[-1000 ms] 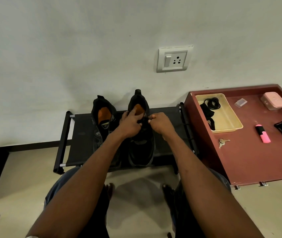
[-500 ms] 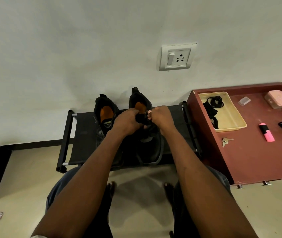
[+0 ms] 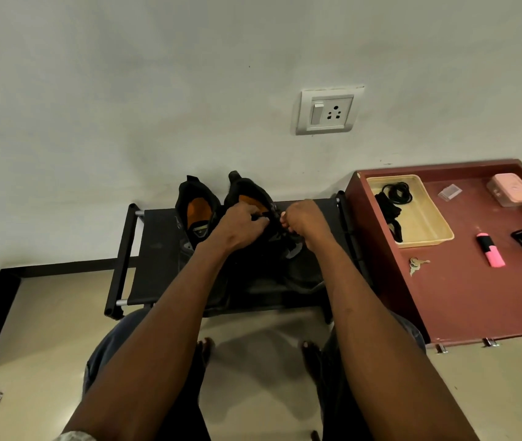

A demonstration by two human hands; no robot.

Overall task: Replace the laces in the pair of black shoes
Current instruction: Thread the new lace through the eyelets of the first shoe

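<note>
Two hands at the throat of one shoe

Both shoes stand on the low black rack (image 3: 158,249) against the wall, heels toward its back edge. The left shoe (image 3: 196,211) sits untouched near the rack's middle, its orange insole showing. The right shoe (image 3: 255,198) is just beside it, toward the rack's right end, and is the one being worked.

The left hand (image 3: 240,229) is curled over the shoe's opening, fingers pinching something dark at the tongue. The right hand (image 3: 302,219) is also curled, fingertips nipping what looks like the lace (image 3: 275,214) at the top eyelets; the strand itself is too dark to follow.

To do this step well, it seems best to steady the upper with the left hand and draw the lace straight out through each eyelet, not sideways, so the tip does not snag. Loosening the lower crossings first would likely ease the pull.

Dark coils (image 3: 396,190), perhaps the new laces, lie in the yellow tray (image 3: 434,224) on the red surface (image 3: 476,297), well apart from the shoes.
</note>
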